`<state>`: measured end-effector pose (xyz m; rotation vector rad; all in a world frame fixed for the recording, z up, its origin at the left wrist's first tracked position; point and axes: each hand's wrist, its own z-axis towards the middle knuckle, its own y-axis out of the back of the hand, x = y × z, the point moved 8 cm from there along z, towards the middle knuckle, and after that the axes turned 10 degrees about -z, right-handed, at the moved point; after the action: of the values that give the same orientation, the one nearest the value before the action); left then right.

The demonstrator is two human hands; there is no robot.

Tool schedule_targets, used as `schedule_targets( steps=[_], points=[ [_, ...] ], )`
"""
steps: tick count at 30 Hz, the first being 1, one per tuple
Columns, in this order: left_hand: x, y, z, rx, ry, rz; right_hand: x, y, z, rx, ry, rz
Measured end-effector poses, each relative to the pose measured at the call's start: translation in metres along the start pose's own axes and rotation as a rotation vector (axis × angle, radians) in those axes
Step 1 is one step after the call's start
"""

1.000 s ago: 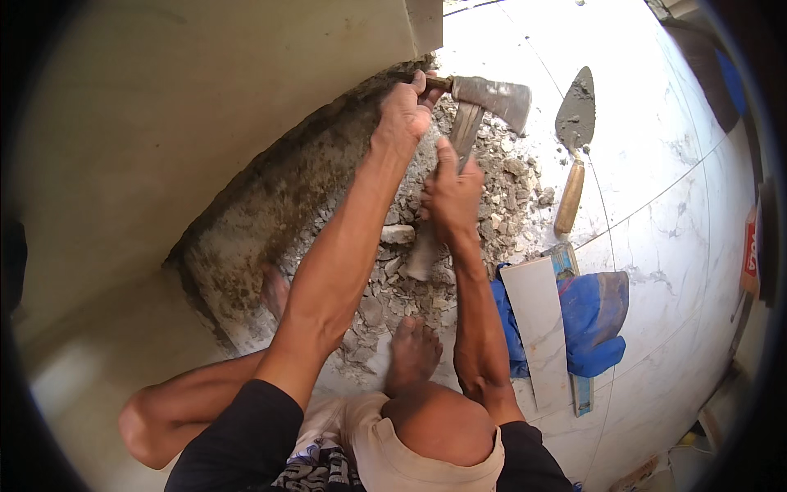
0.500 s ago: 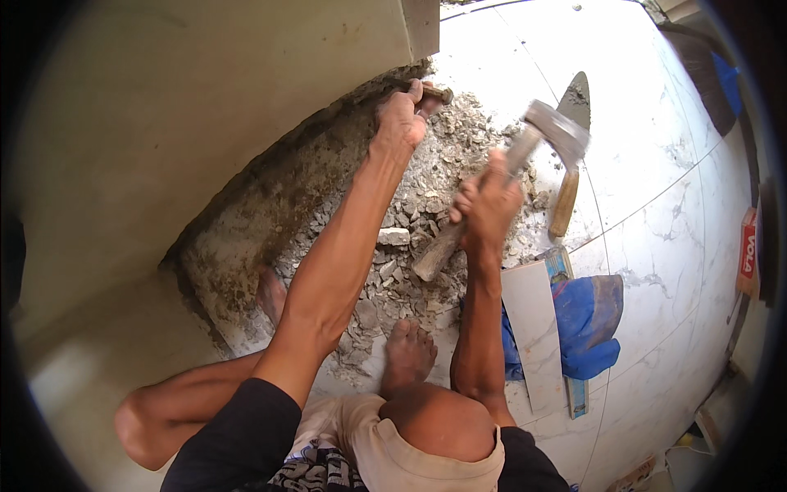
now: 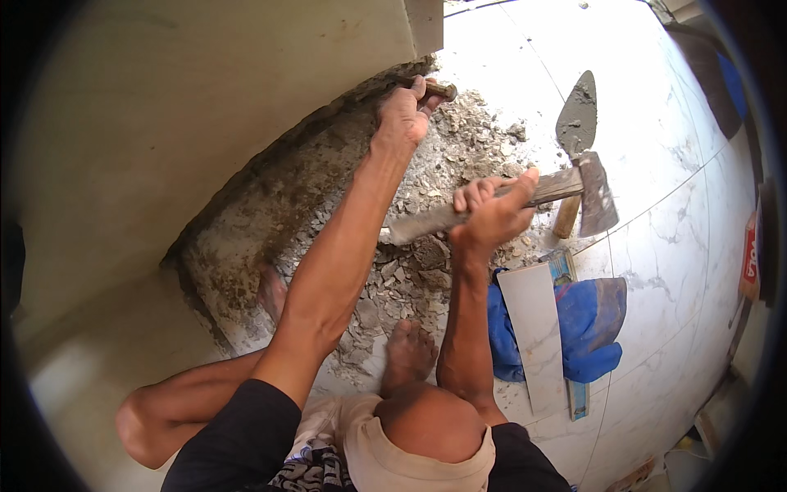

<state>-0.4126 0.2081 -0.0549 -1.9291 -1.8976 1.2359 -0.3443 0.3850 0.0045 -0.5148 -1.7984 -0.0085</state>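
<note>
My left hand (image 3: 404,115) is closed around a chisel (image 3: 445,92), its blunt end poking out to the right and its other end toward the base of the wall. In my right hand (image 3: 496,209) is a hatchet (image 3: 600,197), gripped by its wooden handle. The hatchet's head points right, well away from the chisel, and overlaps the wooden handle of a trowel. That trowel's mortar-smeared blade (image 3: 579,115) lies on the tiles beyond. Broken mortar rubble (image 3: 393,279) is spread beneath both arms, along the rough strip of floor.
A cream wall (image 3: 205,123) rises on the left. White marbled tiles (image 3: 656,271) cover the floor at right. A cut tile strip (image 3: 531,336) rests on a blue cloth (image 3: 594,328) and a level (image 3: 579,398). My bare foot (image 3: 410,353) stands beside the rubble.
My right hand has swung the hatchet rightward and down, so its head now sits farther from the chisel. My left hand stays at the wall base with the chisel.
</note>
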Motion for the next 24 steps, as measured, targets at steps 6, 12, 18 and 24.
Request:
schedule_targets(
  steps=[6, 12, 18, 24],
  points=[
    [-0.001, 0.006, 0.004, -0.044, -0.016, 0.029, -0.024, -0.018, -0.004, 0.334, -0.425, -0.167],
    [0.001, 0.003, 0.003, -0.072, -0.018, -0.055, -0.004, -0.005, 0.012, 0.070, -0.230, 0.052],
    [0.000, 0.000, 0.008, -0.018, -0.003, -0.058, -0.001, -0.010, 0.013, 0.290, -0.253, -0.272],
    [0.008, 0.005, 0.011, -0.076, -0.036, -0.082, -0.028, -0.019, 0.006, 0.262, -0.204, -0.215]
  ],
)
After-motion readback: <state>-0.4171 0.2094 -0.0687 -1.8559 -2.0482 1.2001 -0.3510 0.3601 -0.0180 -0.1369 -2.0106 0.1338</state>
